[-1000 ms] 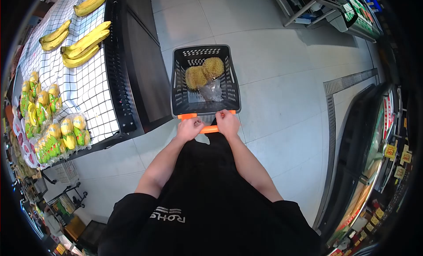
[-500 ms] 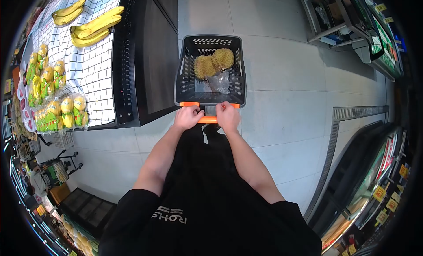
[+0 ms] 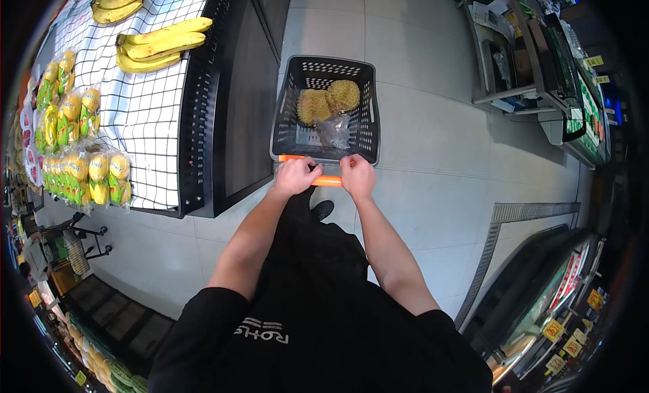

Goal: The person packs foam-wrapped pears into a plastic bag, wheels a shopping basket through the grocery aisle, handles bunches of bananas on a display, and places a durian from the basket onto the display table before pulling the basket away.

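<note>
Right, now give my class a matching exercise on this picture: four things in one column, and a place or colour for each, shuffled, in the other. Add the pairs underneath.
Things
1. Handle
2. Spiky fruits
3. Unwrapped bananas
4. Basket

Places and colours
A. lying on the checked cloth
B. dark grey, with holes in its walls
C. bright orange
D. inside a container on the floor side of the display

Pairs: 1-C, 2-D, 3-A, 4-B
</note>
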A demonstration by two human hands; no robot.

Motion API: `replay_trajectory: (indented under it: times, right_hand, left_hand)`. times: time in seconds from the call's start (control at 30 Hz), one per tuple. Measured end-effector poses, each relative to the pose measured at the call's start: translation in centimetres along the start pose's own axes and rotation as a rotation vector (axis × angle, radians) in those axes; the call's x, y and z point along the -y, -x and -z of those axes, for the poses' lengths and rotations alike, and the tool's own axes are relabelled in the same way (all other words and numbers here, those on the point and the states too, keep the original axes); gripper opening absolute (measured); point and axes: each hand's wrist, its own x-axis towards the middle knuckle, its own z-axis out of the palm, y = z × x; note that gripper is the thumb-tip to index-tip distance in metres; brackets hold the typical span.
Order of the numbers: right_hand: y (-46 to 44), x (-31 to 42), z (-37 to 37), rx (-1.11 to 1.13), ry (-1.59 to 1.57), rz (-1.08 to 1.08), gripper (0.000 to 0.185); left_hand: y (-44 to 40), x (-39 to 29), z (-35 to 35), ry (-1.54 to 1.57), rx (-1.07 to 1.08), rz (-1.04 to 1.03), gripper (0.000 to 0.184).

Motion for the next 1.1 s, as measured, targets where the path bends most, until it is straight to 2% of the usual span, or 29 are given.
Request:
replay_trajectory:
  times: [0.23,0.37,0.53,1.1]
  right_hand:
    - [-6.1,2.0,0.9,0.025,0.042,0.075,0.03]
    - [-8.3,3.7,1.5,0.067,0.043,0.04,0.03]
    - [-10.0,4.8,1.3,0.079,0.074,-0.005,0.031]
    - [-17.2,8.5,1.4,0.104,0.082,0.043,0.029]
  left_hand:
    - [-5.5,-0.6,1.1,0.024,0.022,-0.036,0.037]
    - [-8.0,-0.9,1.8,-0.034,0.073,-0.014,0.038]
    - [-9.4,-0.7,2.0,0.01,0.051,-0.004,0.036]
    - [-15.8,-2.2,5.3,0.049,0.032,0.036,0.034]
